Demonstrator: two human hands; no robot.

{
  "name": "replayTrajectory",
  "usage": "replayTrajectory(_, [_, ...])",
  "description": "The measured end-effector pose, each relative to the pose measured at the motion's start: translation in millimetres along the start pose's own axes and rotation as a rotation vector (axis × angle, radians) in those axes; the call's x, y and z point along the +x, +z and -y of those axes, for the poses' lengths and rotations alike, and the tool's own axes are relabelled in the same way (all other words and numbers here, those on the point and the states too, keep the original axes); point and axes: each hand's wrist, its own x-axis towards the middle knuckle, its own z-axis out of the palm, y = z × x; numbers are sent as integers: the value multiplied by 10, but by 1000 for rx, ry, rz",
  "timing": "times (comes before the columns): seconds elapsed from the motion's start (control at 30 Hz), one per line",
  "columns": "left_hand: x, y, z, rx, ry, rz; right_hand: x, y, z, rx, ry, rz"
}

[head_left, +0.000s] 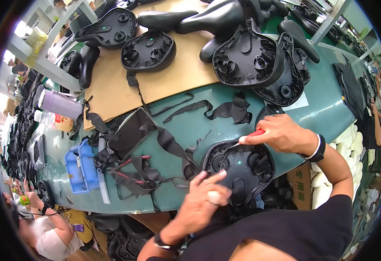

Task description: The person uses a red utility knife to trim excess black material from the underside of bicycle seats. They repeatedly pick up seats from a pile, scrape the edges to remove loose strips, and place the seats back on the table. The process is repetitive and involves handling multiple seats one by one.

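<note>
A black bicycle saddle (242,167) lies upside down at the near edge of the green table (325,108), its ribbed plastic underside facing up. My left hand (203,200) presses on the saddle's near left rim, fingers curled, index finger pointing across it. My right hand (282,135) grips a red-handled tool (253,135) whose thin metal tip reaches down onto the saddle's underside near a round boss. A dark band sits on my right wrist, a watch on my left.
Several upturned black saddles (247,56) lie on brown cardboard (177,74) at the back. Black fabric scraps (225,111), red-handled pliers (132,167), a blue plastic bin (79,167), a dark flat panel (132,132) and a purple bottle (60,104) lie left. Other people work at both sides.
</note>
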Motion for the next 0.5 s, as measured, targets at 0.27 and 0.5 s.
replayTrajectory(0.27, [333, -1334, -153, -1096, 561, -444, -853, -94, 751, 3, 512, 136])
replayTrajectory(0.5, [1273, -543, 149, 941, 103, 362, -505, -170, 686, -41, 477, 195])
